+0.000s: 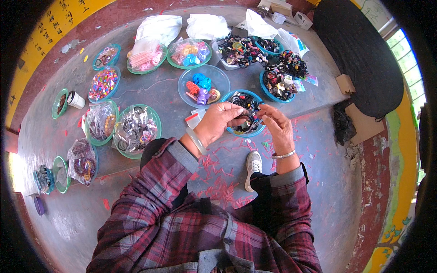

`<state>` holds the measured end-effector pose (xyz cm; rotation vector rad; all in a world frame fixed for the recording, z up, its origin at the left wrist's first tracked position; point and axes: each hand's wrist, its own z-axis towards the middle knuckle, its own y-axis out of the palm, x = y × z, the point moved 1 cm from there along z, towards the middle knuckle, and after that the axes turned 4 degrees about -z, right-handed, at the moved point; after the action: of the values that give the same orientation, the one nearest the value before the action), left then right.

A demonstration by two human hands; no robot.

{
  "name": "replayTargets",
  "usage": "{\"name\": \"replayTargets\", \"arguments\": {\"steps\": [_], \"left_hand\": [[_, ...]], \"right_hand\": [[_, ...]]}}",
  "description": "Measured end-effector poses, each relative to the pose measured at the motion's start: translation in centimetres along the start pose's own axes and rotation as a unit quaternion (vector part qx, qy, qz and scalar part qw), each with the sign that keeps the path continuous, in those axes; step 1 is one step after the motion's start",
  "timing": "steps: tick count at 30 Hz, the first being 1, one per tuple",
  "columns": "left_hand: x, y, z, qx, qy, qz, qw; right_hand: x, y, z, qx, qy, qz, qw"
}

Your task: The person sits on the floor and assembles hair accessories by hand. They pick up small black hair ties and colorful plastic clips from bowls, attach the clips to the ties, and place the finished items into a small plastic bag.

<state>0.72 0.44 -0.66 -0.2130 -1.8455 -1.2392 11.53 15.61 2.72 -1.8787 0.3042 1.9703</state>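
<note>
The largest thing is the grey concrete ledge (pixel 150 88), crowded with bowls and bags. Below it lies the floor (pixel 334 182), strewn with red scraps (pixel 218 177), thickest around 7 o'clock from the blue bowl (pixel 246 134) under the hands. At 10 o'clock from that bowl stands a wider clear basin (pixel 221 76) of colourful clips; between 1 and 2 o'clock sits a smaller bowl (pixel 278 86) heaped with dark hair ties.

The left hand (pixel 210 123) comes in at 9 o'clock, the right hand (pixel 278 129) near 4 o'clock. Between them, above the blue bowl, is the smallest thing: a dark band (pixel 251 113), apparently a hair tie, too blurred to be sure. The fingers of both hands look pinched on it, one end each.

Handling it well, I judge, means light fingertip pinches, even tension, and staying centred over the bowl so a slip lands inside. Tilting both wrists slightly outward would keep the small join visible.
</note>
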Motion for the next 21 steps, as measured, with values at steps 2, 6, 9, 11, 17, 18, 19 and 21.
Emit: {"name": "replayTargets", "arguments": {"steps": [2, 6, 9, 11, 17, 18, 19, 21], "left_hand": [[-0.2, 0.0, 0.0, -0.005, 0.018, 0.036, 0.999], [-1.2, 0.3, 0.0, -0.039, 0.063, 0.099, 0.992], [-1.5, 0.1, 0.1, -0.058, 0.076, 0.118, 0.988], [-1.5, 0.1, 0.1, -0.059, 0.072, 0.112, 0.989], [-0.8, 0.6, -0.2, -0.053, 0.029, 0.050, 0.997], [-0.8, 0.6, -0.2, -0.052, 0.027, 0.045, 0.997], [-0.8, 0.5, -0.2, -0.051, 0.026, 0.041, 0.998], [-0.6, 0.7, -0.2, -0.048, 0.020, 0.032, 0.998]], "right_hand": [[0.1, 0.3, 0.1, -0.003, 0.028, 0.029, 0.999], [1.2, 1.0, 0.0, 0.000, 0.048, 0.044, 0.998], [1.8, 1.3, 0.1, 0.021, 0.018, 0.006, 1.000], [1.7, 1.3, 0.0, 0.042, 0.009, -0.046, 0.998], [0.5, 1.2, -0.2, 0.036, 0.069, 0.033, 0.996], [0.6, 1.2, -0.2, 0.034, 0.067, 0.034, 0.997], [0.7, 1.1, -0.2, 0.032, 0.065, 0.034, 0.997], [0.8, 0.8, -0.1, 0.034, 0.058, 0.031, 0.997]]}}
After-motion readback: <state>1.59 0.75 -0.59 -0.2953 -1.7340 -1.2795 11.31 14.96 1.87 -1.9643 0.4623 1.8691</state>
